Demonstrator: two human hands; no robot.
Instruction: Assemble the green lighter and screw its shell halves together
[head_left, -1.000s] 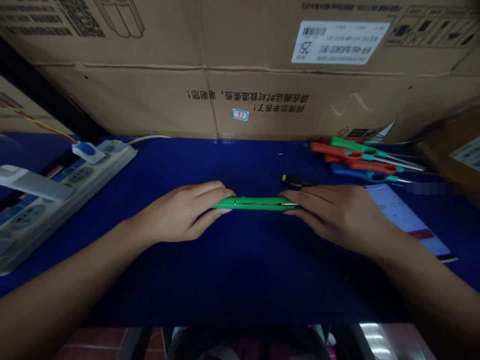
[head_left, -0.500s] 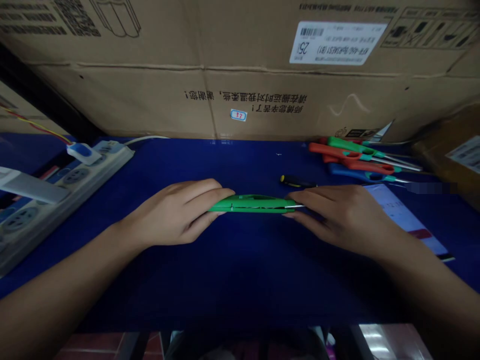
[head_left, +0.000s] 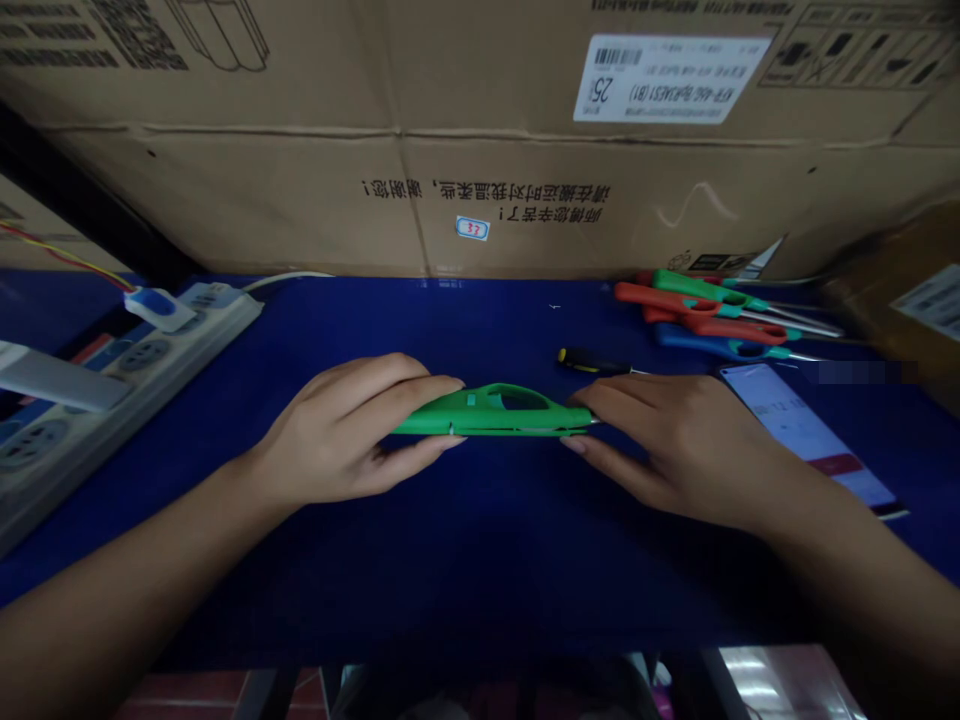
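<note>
A green long-reach lighter (head_left: 487, 412) lies level between my two hands, above the blue table. Its trigger opening faces away from me, and a gap runs along the casing seam on the near side. My left hand (head_left: 367, 425) is closed round its handle end, thumb below and fingers on top. With fingertips and thumb, my right hand (head_left: 660, 430) pinches the front end where the metal tube begins; most of that tube is hidden by the hand. Just beyond my right hand lies a black and yellow screwdriver (head_left: 592, 361).
Several red, green and blue lighters (head_left: 712, 310) are piled at the back right. A phone (head_left: 810, 435) with a lit screen lies by my right wrist. At left is a power strip (head_left: 142, 360) with plugs. A large cardboard box (head_left: 300, 200) borders the blue table (head_left: 480, 560) behind.
The green lighter has rolled slightly between my hands, so more of its side and trigger opening shows. My left thumb has shifted along the casing. Both hands keep hold.
</note>
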